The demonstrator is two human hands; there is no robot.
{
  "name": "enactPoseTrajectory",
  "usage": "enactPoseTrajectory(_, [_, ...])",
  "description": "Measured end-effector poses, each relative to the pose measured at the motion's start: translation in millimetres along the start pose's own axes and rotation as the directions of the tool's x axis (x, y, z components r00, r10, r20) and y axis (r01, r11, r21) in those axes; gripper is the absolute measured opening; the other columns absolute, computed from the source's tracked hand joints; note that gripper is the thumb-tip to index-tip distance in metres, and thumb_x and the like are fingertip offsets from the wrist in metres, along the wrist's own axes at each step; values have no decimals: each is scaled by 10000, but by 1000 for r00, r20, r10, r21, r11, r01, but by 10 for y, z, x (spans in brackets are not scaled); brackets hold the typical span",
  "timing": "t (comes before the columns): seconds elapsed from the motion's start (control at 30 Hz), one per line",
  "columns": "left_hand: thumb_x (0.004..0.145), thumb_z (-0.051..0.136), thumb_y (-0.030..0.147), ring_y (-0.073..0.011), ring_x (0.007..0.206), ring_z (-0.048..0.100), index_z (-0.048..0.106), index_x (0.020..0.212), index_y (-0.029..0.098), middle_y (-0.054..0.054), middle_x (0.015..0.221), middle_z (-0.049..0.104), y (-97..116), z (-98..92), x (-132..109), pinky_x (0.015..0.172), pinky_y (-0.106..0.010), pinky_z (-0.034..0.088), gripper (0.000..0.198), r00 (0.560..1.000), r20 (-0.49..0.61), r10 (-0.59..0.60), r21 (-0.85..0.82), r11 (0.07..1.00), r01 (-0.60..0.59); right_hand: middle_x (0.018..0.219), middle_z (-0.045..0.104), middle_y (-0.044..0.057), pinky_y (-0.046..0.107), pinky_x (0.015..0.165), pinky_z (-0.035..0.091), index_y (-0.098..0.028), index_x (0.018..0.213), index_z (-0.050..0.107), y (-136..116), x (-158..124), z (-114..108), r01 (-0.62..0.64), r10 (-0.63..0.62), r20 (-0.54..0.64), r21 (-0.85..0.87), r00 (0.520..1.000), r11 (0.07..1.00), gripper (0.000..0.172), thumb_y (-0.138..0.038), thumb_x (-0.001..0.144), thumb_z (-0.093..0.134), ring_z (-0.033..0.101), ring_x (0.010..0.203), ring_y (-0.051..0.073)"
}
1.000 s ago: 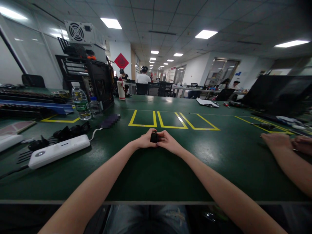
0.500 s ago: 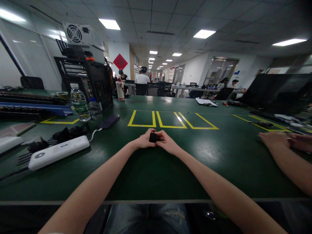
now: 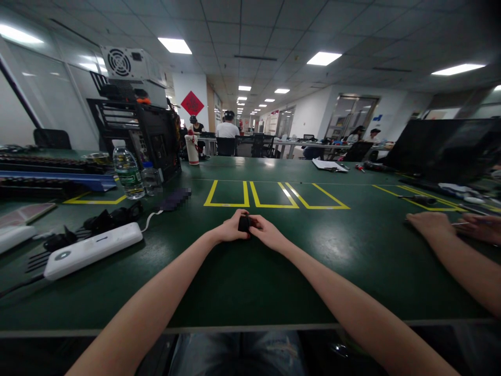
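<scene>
Between my two hands, over the middle of the green table (image 3: 250, 282), is a small black object (image 3: 244, 223), blocky in shape; its kind is too small to make out. My left hand (image 3: 230, 227) is closed on it from the left, thumb below and fingers above. From the right, my right hand (image 3: 266, 232) pinches its other side with bent fingers. Fingers cover part of the object. Just beyond my hands lie yellow tape outlines (image 3: 270, 205) on the tabletop.
To the left lie a white power strip (image 3: 94, 250) and black plugs (image 3: 113, 216). A water bottle (image 3: 128, 172) stands by a black computer case (image 3: 156, 141). At right, a co-worker's hand (image 3: 430, 224) rests near a screwdriver (image 3: 420, 199). A clipboard (image 3: 329, 165) lies farther back.
My view has tilted up slightly, so the table sits a little lower. Both hands still hold the black object, with the fingers shifted slightly. The co-worker's hand has moved a little left.
</scene>
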State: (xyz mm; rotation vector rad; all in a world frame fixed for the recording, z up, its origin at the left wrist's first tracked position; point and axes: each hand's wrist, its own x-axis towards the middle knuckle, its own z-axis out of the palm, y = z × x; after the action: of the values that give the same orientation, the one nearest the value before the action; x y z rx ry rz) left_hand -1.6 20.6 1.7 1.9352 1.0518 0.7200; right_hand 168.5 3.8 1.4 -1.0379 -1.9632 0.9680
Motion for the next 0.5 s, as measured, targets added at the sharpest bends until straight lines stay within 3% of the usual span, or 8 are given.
enactPoseTrajectory(0.2, [580,655,219,-260,1019,480,257,1217,204,-91,1125,455,3,-11,-14,893,-420,342,751,1000,4,8,31,1000,-8,1061,506,19,348,826,448,-215,990,436,8,-22,-24,54,-59,59,70,997,996,298,-156,711,524,527,985,159])
enactPoseTrajectory(0.37, [560,658,229,-255,1027,465,269,1209,193,-90,1137,436,23,1,-10,899,-403,339,758,999,-29,22,73,997,-20,987,531,9,367,862,414,-209,926,455,10,4,-22,85,-85,-9,23,996,996,172,-212,756,485,531,969,152])
enactPoseTrajectory(0.5, [565,643,276,-276,1059,419,255,1219,202,-88,1157,401,42,28,-15,904,-421,319,763,996,-92,17,220,975,3,1011,522,24,351,833,433,-207,944,446,44,40,-19,67,-68,7,59,998,996,204,-200,746,494,532,962,150])
